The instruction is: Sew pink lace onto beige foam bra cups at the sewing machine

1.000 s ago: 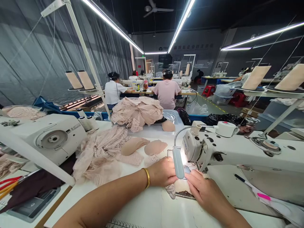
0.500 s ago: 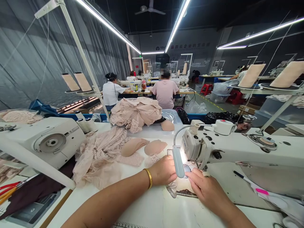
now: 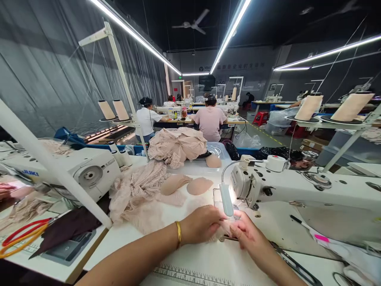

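Note:
My left hand (image 3: pixel 202 225), with a gold bangle at the wrist, is closed with its fingertips on thin beige lace fabric (image 3: pixel 224 228). Facing it, my right hand (image 3: pixel 249 230) pinches the same fabric between thumb and fingers. Both hands are in front of the needle area of a white sewing machine (image 3: pixel 274 184). A slim grey lamp (image 3: pixel 227 200) on a bent neck hangs just above the fingertips and hides part of the needle area. Beyond my left hand lie beige moulded bra cups (image 3: pixel 200 186) and a heap of loose lace fabric (image 3: pixel 139 194).
More beige lace garments (image 3: pixel 178 145) are piled behind the table. Left stands a second sewing machine (image 3: pixel 92 171), with red-and-orange-handled scissors (image 3: pixel 26 236) nearby. A black tool (image 3: pixel 294 262) lies right of my right forearm. A ruler strip (image 3: pixel 190 275) runs along the front. Co-workers sit ahead.
My hands have drawn closer together and slightly toward me, bringing the lace out from near the needle. The view has shifted left, and the black tool by my right forearm now shows.

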The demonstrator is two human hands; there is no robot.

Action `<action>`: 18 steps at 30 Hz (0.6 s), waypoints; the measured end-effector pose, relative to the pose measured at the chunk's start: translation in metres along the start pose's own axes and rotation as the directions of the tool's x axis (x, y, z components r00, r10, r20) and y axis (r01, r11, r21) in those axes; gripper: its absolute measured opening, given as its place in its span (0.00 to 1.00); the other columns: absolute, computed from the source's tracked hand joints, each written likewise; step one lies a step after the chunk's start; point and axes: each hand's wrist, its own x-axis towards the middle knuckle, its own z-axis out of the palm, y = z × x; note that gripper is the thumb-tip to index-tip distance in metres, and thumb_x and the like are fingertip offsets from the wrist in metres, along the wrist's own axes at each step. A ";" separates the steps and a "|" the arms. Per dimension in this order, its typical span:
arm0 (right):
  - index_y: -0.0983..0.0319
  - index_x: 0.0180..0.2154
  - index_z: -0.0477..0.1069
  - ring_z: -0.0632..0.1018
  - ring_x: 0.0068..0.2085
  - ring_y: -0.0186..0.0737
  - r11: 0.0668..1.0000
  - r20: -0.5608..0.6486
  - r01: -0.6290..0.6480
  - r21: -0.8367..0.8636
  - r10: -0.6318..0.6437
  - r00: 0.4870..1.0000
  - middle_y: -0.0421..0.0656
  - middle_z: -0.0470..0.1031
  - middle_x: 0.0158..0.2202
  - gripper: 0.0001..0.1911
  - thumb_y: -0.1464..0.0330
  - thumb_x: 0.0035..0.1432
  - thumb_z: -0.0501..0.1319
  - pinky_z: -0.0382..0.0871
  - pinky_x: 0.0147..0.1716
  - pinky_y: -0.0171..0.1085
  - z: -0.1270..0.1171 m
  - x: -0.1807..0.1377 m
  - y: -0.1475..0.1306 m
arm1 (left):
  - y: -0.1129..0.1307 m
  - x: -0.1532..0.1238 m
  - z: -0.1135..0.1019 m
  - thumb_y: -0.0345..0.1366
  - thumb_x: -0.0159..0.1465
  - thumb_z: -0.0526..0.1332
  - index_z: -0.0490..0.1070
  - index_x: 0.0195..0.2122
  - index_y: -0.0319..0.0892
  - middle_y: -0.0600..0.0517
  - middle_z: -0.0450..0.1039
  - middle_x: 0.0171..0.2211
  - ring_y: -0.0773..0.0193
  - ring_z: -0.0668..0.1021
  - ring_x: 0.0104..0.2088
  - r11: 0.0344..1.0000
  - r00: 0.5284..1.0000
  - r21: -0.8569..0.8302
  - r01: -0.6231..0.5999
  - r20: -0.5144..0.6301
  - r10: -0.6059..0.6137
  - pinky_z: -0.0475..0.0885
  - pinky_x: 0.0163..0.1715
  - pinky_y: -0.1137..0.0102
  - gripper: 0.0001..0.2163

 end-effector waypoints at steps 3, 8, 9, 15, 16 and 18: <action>0.55 0.59 0.62 0.67 0.28 0.35 0.879 0.008 -0.169 0.445 0.185 0.983 0.33 0.70 0.27 0.33 0.48 0.60 0.67 0.61 0.30 0.34 0.028 -0.009 -0.015 | 0.011 -0.039 -0.014 0.32 0.68 0.61 0.69 0.55 0.45 0.49 0.78 0.51 0.58 0.78 0.52 0.977 0.996 -0.207 0.048 -0.068 -0.063 0.71 0.56 0.64 0.14; 0.53 0.54 0.71 0.66 0.26 0.31 0.639 -0.104 -0.105 0.762 0.281 0.954 0.32 0.67 0.27 0.32 0.53 0.51 0.76 0.63 0.29 0.33 0.056 -0.026 -0.037 | 0.027 -0.096 -0.034 0.42 0.68 0.62 0.71 0.56 0.43 0.40 0.73 0.56 0.47 0.74 0.56 0.768 0.713 -0.429 0.476 -0.323 -0.623 0.69 0.56 0.53 0.17; 0.53 0.52 0.73 0.68 0.26 0.32 0.621 -0.121 -0.097 0.778 0.299 0.946 0.32 0.68 0.27 0.31 0.53 0.49 0.77 0.66 0.29 0.34 0.060 -0.028 -0.039 | 0.037 -0.104 -0.034 0.46 0.68 0.62 0.72 0.54 0.43 0.41 0.75 0.52 0.49 0.76 0.51 0.685 0.648 -0.545 0.484 -0.303 -0.699 0.71 0.51 0.56 0.17; 0.55 0.49 0.77 0.81 0.34 0.45 0.658 -0.228 -0.049 0.751 0.329 0.916 0.42 0.81 0.36 0.30 0.49 0.48 0.76 0.78 0.34 0.43 0.086 -0.053 -0.030 | 0.103 -0.103 0.005 0.69 0.57 0.64 0.82 0.48 0.39 0.43 0.79 0.37 0.62 0.78 0.32 -0.388 0.817 -0.871 0.301 0.445 -0.365 0.71 0.37 0.69 0.36; 0.55 0.51 0.77 0.82 0.36 0.48 0.689 -0.279 -0.033 0.724 0.336 0.900 0.44 0.82 0.40 0.31 0.47 0.49 0.74 0.79 0.35 0.44 0.092 -0.061 -0.024 | 0.107 -0.096 0.011 0.67 0.55 0.68 0.82 0.48 0.39 0.42 0.80 0.40 0.59 0.79 0.36 -0.497 0.799 -0.850 0.174 0.417 -0.433 0.72 0.41 0.68 0.35; 0.56 0.51 0.78 0.84 0.41 0.53 0.779 -0.382 -0.027 0.627 0.338 0.860 0.47 0.84 0.43 0.31 0.46 0.51 0.73 0.80 0.38 0.46 0.101 -0.078 -0.011 | 0.107 -0.083 0.015 0.55 0.55 0.75 0.81 0.48 0.39 0.41 0.81 0.45 0.56 0.81 0.42 -0.516 0.680 -0.850 -0.107 0.316 -0.662 0.73 0.44 0.68 0.28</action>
